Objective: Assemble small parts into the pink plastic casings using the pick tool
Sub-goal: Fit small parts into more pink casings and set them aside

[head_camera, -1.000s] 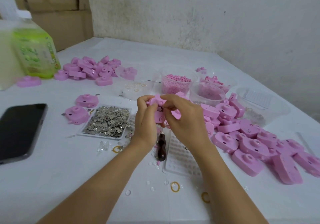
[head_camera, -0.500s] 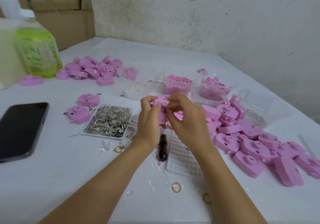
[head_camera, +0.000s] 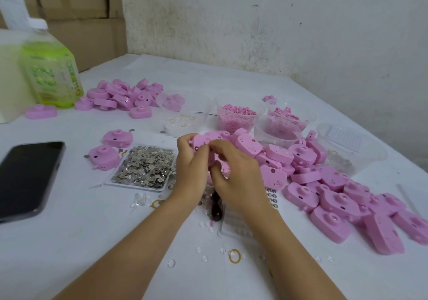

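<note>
The left grip (a bare hand, as is the other) has its fingers curled round the left edge of a pink casing, held up above the surface. The right grip closes on the same casing from the right, thumb and forefinger pinched together at its upper face, the other fingers curled beneath. The two grips touch at the fingertips.

The pick lies on the surface under the wrists. Only its dark handle shows, and neither grip holds it.

Just left of the grips sits a tray heaped with small metal bits, with two loose casings beside its far left corner. To the right a big pile of casings spreads toward the surface's edge. A smaller heap lies farther back, near a green bottle. Clear cups stand behind the grips, one filled with pink pellets. A dark phone lies flat at the left, and a gold ring lies between the forearms.
</note>
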